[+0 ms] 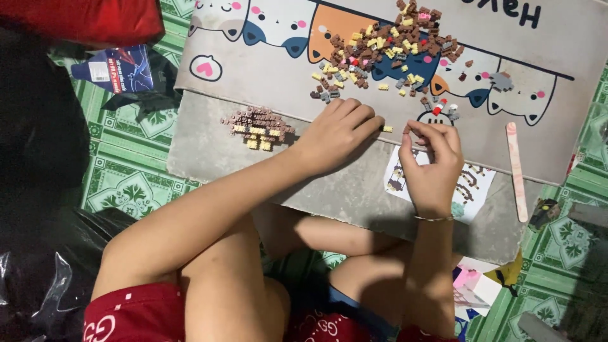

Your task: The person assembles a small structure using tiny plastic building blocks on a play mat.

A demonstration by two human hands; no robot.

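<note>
My left hand (339,136) rests palm down on a grey low table (209,152), fingers curled, tips next to a small yellow brick (387,128). My right hand (432,161) hovers over a printed instruction sheet (475,187), thumb and fingers pinched on a tiny brown brick (407,129). A partly built brown and yellow brick model (258,126) lies to the left of my left hand. A heap of loose tiny bricks (386,47), mostly brown and yellow, sits at the table's far side.
A pink flat stick (516,171) lies at the table's right. The tabletop has cartoon cat pictures (278,25). Green patterned floor (126,171) surrounds it. A blue packet (117,69) and red cloth (82,19) lie at far left. My bare knees sit under the table's near edge.
</note>
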